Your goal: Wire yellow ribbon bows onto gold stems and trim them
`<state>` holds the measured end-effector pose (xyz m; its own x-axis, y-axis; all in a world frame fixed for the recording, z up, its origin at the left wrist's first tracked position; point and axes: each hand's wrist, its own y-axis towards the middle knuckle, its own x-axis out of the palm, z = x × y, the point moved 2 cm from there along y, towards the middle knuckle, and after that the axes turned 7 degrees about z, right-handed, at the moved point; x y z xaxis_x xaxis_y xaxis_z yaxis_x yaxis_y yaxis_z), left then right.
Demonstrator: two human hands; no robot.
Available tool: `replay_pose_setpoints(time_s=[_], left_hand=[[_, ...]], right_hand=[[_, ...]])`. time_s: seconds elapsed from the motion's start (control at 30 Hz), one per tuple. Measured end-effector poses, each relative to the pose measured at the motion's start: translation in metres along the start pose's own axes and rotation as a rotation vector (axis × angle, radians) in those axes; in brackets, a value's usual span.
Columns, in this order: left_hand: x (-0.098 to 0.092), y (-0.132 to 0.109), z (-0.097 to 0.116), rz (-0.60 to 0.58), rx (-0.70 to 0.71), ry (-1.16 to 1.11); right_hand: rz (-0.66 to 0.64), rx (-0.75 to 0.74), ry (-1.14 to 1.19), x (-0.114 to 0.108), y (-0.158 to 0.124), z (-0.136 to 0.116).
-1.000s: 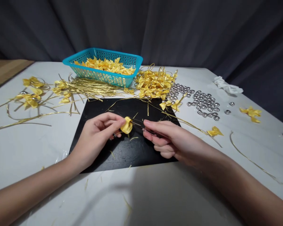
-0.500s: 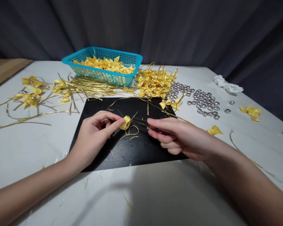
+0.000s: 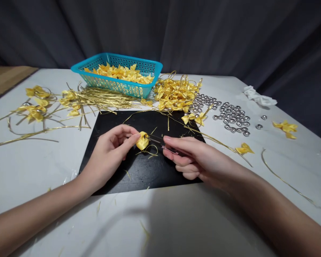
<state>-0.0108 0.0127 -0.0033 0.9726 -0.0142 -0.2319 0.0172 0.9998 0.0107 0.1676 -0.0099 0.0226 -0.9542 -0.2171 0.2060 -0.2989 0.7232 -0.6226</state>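
Note:
My left hand (image 3: 111, 151) pinches a small yellow ribbon bow (image 3: 142, 141) between thumb and fingertips, just above a black mat (image 3: 115, 171). My right hand (image 3: 192, 159) is closed around a thin tool, perhaps tweezers (image 3: 160, 142), whose dark tips reach the bow. A thin gold wire loop (image 3: 151, 151) hangs from the bow onto the mat.
A teal basket (image 3: 117, 84) of yellow bows stands behind the mat. A bundle of gold wires (image 3: 101, 100) lies left of it, a heap of wired bows (image 3: 175, 94) to its right. Several silver beads (image 3: 231, 116) are spread at right. Loose bows and a white crumpled scrap (image 3: 259, 96) lie around.
The gold wire has curled into a loop below the bow. My right hand drew away to the right, then came back toward the bow. My left hand kept its pinch.

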Motion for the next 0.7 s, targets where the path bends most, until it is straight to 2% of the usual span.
replay_pose_setpoints(time_s=[0.2,0.5,0.7], left_hand=[[0.0027,-0.0019,0.0033,-0.061,0.019,0.03],[0.0026,-0.0008,0.0012,-0.045,-0.028,-0.027],[0.0046,-0.0005,0.0037,-0.078,-0.032,-0.039]], right_hand=[[0.002,0.0,0.003,0.0024,0.0027,0.004],[0.031,0.012,-0.054,0.0022,0.0031,0.0029],[0.025,-0.005,-0.079,0.0017,0.0014,0.0004]])
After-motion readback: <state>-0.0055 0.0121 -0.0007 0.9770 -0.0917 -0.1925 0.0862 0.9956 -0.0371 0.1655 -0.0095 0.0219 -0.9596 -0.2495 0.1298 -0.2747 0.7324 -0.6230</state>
